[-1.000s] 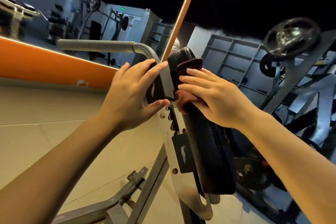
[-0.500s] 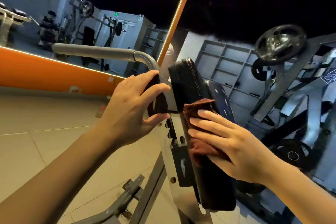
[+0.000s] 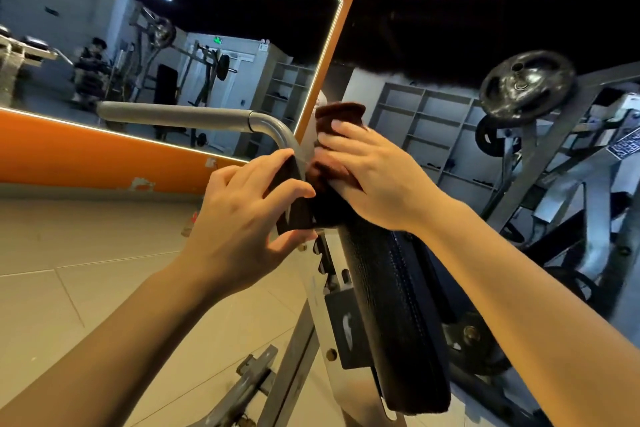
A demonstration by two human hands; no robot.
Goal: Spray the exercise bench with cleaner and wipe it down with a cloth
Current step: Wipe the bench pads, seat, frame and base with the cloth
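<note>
Cloth at the top of the bench pad, both hands on the bench.

From my remote seat I saw the right hand (image 3: 372, 180) pressing the brown cloth (image 3: 337, 121) against the upper end of the black bench pad (image 3: 388, 305) — fingers laid fairly straight over the cloth, which bunched out above and below them. The pad stood steeply tilted, its stitched edge facing me. The left hand (image 3: 242, 215) gripped a dark block (image 3: 294, 208) on the bench frame just beside the pad, thumb under it and fingers curled over its top (what the block was, I could not tell). A grey metal handle (image 3: 194, 118) curved in behind the left hand — beyond it hung an orange-framed mirror (image 3: 329, 55), and a weight plate (image 3: 528, 83) sat to the right.
</note>
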